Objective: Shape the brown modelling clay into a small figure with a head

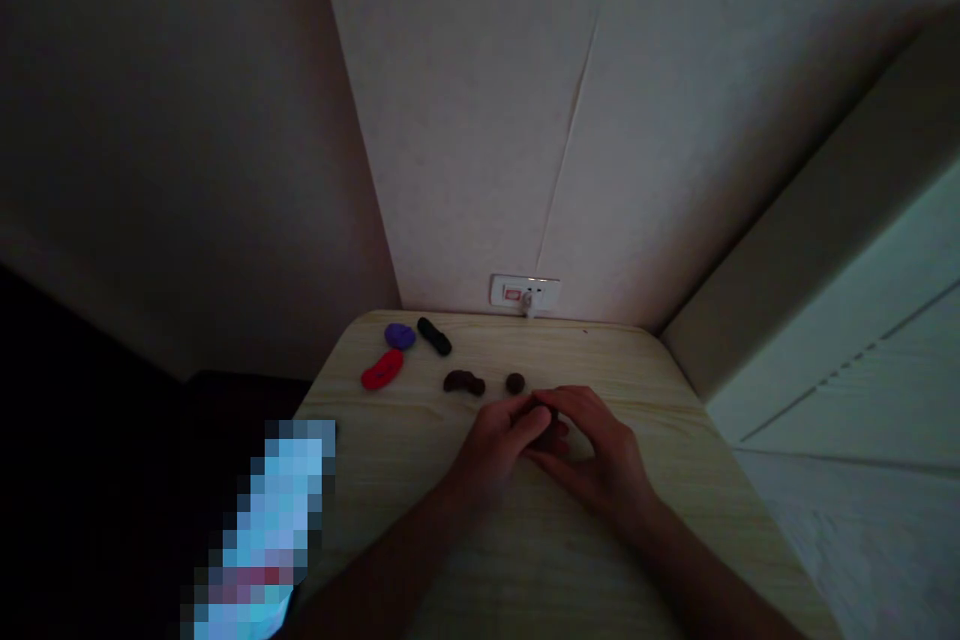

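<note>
Both my hands meet over the middle of the wooden tabletop. My left hand (pixel 495 445) and my right hand (pixel 604 450) are closed around a dark brown lump of modelling clay (pixel 553 428), mostly covered by the fingers. Just beyond them lies a small brown clay ball (pixel 515 383). To its left is a longer, bent brown clay piece (pixel 464 382). Farther left sit a red clay piece (pixel 382 370), a purple clay lump (pixel 400 336) and a black clay roll (pixel 434 336).
The light wooden table (pixel 600 360) has rounded far corners against the wall. A wall socket (pixel 525 292) with a plug in it sits just above the far edge. A blurred, lit screen (pixel 266 530) is at the left edge; a pale cabinet (pixel 847 320) stands right.
</note>
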